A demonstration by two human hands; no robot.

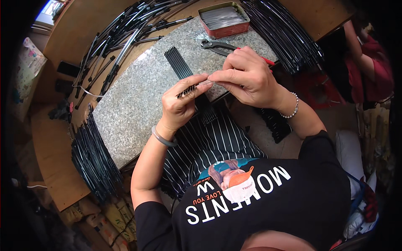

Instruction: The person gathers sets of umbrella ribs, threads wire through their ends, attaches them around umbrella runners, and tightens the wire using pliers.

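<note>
My left hand (179, 100) is closed around a small dark bundle with a toothed end (187, 91), raised above the near edge of a speckled stone slab (134, 96). My right hand (247, 77) meets it with thumb and forefinger pinched on a thin silver pin (204, 83) at the left fingertips. Fingers partly hide both pieces, so their full shape cannot be made out. Beneath my hands a flat row of dark rods (178, 62) lies side by side, stretching from the slab toward my lap. Pliers with red handles (222, 48) rest just beyond my right hand.
A red tin (228, 30) full of thin silver pins stands at the slab's far edge. Many black rods (284, 35) lie at the far right, more (125, 42) at the far left, and another bundle (94, 154) hangs over the left edge. Another person's arm (360, 52) shows at right.
</note>
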